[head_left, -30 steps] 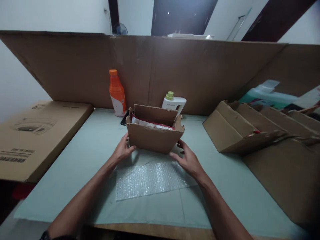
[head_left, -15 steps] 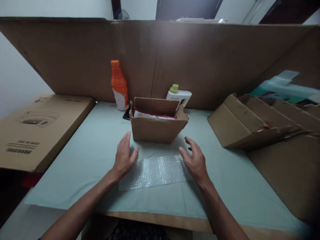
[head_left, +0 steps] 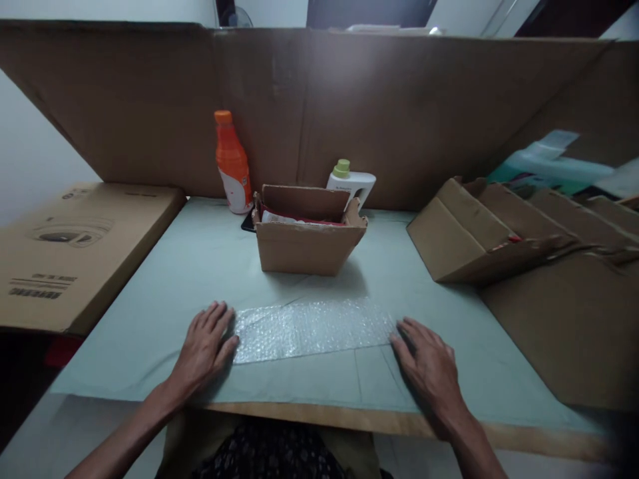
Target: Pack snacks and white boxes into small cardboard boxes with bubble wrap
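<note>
A flat strip of clear bubble wrap [head_left: 309, 327] lies across the cloth in front of me. My left hand [head_left: 206, 344] rests at its left end, palm down, with the fingers stretched out and the thumb by the edge. At the opposite end, my right hand [head_left: 426, 359] lies with its fingertips and thumb at the wrap's right edge, fingers extended. Neither hand grips anything. Just beyond the wrap stands an open cardboard box [head_left: 307, 247] with a red and white item partly visible inside.
Behind the box stand an orange bottle [head_left: 233, 166] and a white bottle with a green cap [head_left: 352, 183]. A flat carton [head_left: 90, 246] lies at the left. Cardboard compartments [head_left: 524, 233] with a teal bottle [head_left: 554, 166] fill the right. A tall cardboard panel [head_left: 379, 113] closes off the back.
My hands have moved apart and toward me, from above the wrap near the box down to the wrap's two ends. The view has shifted slightly.
</note>
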A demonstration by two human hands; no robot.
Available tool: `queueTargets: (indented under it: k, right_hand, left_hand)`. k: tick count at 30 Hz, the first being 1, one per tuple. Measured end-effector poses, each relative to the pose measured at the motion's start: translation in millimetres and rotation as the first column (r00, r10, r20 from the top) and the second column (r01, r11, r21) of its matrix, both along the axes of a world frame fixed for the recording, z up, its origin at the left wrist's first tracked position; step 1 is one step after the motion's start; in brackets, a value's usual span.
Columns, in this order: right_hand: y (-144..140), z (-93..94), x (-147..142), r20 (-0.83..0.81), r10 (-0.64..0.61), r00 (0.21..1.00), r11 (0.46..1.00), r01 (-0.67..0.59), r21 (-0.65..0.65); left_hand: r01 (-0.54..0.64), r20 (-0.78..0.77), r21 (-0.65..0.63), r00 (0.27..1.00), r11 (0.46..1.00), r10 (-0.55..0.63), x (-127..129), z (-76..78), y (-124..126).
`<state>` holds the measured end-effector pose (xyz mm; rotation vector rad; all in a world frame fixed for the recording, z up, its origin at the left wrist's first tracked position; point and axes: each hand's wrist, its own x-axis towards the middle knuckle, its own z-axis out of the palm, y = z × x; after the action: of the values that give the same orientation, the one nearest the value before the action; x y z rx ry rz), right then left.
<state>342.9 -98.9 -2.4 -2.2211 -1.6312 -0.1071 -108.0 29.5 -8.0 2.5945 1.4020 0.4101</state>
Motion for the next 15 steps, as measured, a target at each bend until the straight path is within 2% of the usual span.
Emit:
queueTargets:
  k: [3,6,8,10,12,14,15]
  right_hand:
    - [22,4.8,0,-0.077,-0.036,0.996,0.999,0.038,0.021]
    - [51,10.8,-16,-0.225,0.018,0.974,0.999,-0.009,0.040]
    - [54,16.6,-28,-0.362,0.068,0.930,0.997,-0.052,0.053]
    - [39,22.1,-38,-0.512,0.065,0.857,0.998,-0.043,0.054]
    - [7,25.4,-50,-0.659,0.021,0.752,1.000,-0.016,0.013]
    - [-32,25.3,-65,-0.789,-0.019,0.614,0.998,-0.040,-0.055]
    - [-52,24.1,-74,-0.841,-0.035,0.541,0.993,-0.073,-0.088]
  left_hand:
    - [-0.156,0.066,0.035,0.986,0.987,0.154,7,-9.0,-8]
    - [-0.167,0.140,0.012,0.977,0.986,0.164,26,-13.1,-13]
    - [-0.143,0.199,-0.022,0.969,0.989,0.145,33,-7.9,-11]
    - [-0.150,0.232,-0.090,0.958,0.985,0.167,35,5.2,-4]
    - [-0.162,0.223,-0.116,0.957,0.980,0.185,35,23.8,9]
    - [-0.112,0.182,-0.038,0.976,0.993,0.117,43,42.7,26]
    - [-0.052,0.153,0.027,0.987,0.998,0.047,51,50.4,36]
